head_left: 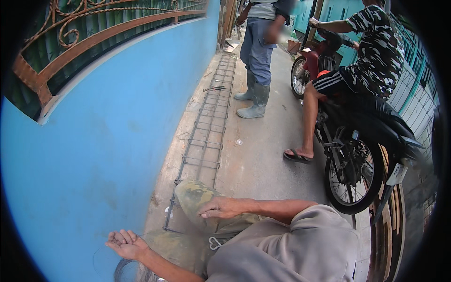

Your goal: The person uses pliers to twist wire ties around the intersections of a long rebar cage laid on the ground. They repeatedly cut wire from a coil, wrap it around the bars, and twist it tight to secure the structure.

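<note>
Steel-barred, the cage point(206, 143) lying from seven to twelve o'clock is best braced squarely while worked: the left hand point(126, 243) at half past seven is loosely open; whether the right hand point(220, 207) at six grips anything, I cannot tell.

From the person's head, 1 wide fisheye camera looks down at close range on the left hand point(128, 245) and right hand point(221, 207), and forward along the lane point(263, 155).

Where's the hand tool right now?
In the head view, upper centre-left: the hand tool lies across the rebar cage, left of the grey boots.
</note>
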Demonstrator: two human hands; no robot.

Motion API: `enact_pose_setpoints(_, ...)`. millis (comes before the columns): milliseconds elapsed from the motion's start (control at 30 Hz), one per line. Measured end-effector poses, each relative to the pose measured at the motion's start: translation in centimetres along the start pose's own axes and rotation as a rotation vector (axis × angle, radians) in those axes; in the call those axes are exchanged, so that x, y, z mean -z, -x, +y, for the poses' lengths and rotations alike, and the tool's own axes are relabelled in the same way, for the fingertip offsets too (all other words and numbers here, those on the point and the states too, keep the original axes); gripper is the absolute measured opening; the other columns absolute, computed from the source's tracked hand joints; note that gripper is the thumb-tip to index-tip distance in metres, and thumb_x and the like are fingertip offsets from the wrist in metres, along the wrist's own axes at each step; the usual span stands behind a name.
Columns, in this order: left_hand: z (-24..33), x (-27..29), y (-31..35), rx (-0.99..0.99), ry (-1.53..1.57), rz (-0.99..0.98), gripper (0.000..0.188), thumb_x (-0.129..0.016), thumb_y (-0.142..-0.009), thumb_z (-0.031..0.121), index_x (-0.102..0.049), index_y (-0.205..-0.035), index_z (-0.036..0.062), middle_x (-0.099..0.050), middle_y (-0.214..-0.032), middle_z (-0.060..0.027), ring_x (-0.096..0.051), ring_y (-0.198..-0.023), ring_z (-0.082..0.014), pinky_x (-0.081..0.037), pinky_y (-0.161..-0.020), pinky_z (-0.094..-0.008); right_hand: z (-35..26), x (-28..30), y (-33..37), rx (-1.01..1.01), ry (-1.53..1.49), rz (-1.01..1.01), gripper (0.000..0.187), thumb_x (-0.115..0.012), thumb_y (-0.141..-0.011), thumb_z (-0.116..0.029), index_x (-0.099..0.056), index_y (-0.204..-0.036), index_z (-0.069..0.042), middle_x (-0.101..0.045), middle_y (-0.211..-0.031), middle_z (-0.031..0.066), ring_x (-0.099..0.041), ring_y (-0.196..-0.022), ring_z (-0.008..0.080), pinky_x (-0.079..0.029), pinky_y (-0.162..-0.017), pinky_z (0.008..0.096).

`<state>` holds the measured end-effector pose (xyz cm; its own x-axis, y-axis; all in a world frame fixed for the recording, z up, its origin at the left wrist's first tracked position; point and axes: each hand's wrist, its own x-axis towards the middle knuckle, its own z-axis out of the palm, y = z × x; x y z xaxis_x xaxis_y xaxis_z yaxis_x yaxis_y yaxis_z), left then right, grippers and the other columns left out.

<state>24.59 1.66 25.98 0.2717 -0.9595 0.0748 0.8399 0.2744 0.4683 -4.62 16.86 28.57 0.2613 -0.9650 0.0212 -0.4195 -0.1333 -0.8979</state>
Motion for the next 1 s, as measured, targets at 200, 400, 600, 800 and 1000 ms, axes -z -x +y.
enact_pose_setpoints(200, -5.5, -4.6, 2.1, 0.303, -0.013, -0.152, 0.053, -0.035, -0.103, 0.052, -0.056, -0.092, 0.0057, -0.028, -0.056, 0.004, -0.029, -0.044, -0.0078, -0.031, -0.04, -0.0251, -1.7, 8.8, 5.2, -0.269, 0.25, 0.17, 0.025, -0.055, -0.097, -0.019, -0.067, -0.111, -0.003, -0.07, -0.107, 0.0128, -0.065, -0.097, 0.0263, -0.05, -0.085, 0.0373)
enact_pose_setpoints(400, -13.9, -6.4, 0.5, 0.661, -0.045, -0.295, 0.047, -0.04, -0.103, 0.047, -0.054, -0.093, 0.0038, -0.029, -0.059, 0.0041, -0.027, -0.045, -0.0075, -0.025, -0.041, -0.024, 2.4, 7.5, 14.5, -0.746, 0.336, -0.256, 0.027, -0.053, -0.097, -0.02, -0.067, -0.115, -0.006, -0.07, -0.108, 0.0111, -0.064, -0.1, 0.0248, -0.049, -0.089, 0.0372)
enact_pose_setpoints(600, -19.2, -8.0, -2.4, 0.874, 0.088, -0.215, 0.038, -0.039, -0.105, 0.037, -0.055, -0.103, 0.0028, -0.031, -0.061, 0.0047, -0.026, -0.045, -0.0063, -0.024, -0.039, -0.0223, -5.7, 3.8, 15.5, -0.951, 0.127, -0.053, 0.024, -0.056, -0.096, -0.022, -0.07, -0.113, -0.01, -0.067, -0.087, 0.0034, -0.057, -0.08, 0.0139, -0.049, -0.076, 0.0327)
enact_pose_setpoints(800, -19.4, -7.9, -3.2, 0.89, 0.2, -0.205, 0.031, -0.045, -0.103, 0.029, -0.056, -0.108, 0.0011, -0.034, -0.065, 0.0044, -0.029, -0.048, -0.0056, -0.024, -0.039, -0.0221, -6.2, 3.9, 17.6, -0.971, 0.272, 0.241, 0.021, -0.061, -0.094, -0.02, -0.071, -0.106, -0.007, -0.059, -0.071, 0.001, -0.052, -0.069, 0.0116, -0.046, -0.065, 0.0296)
enact_pose_setpoints(1000, -21.7, -11.4, 1.7, 0.828, 0.063, -0.328, 0.022, -0.051, -0.101, 0.026, -0.057, -0.103, 0.005, -0.033, -0.066, 0.0059, -0.032, -0.051, -0.004, -0.027, -0.041, -0.02, -7.1, 11.2, 14.2, -0.986, 1.426, 0.023, 0.034, -0.06, -0.087, -0.01, -0.065, -0.12, -0.004, -0.066, -0.11, 0.0189, -0.057, -0.113, 0.0332, -0.039, -0.105, 0.0427)
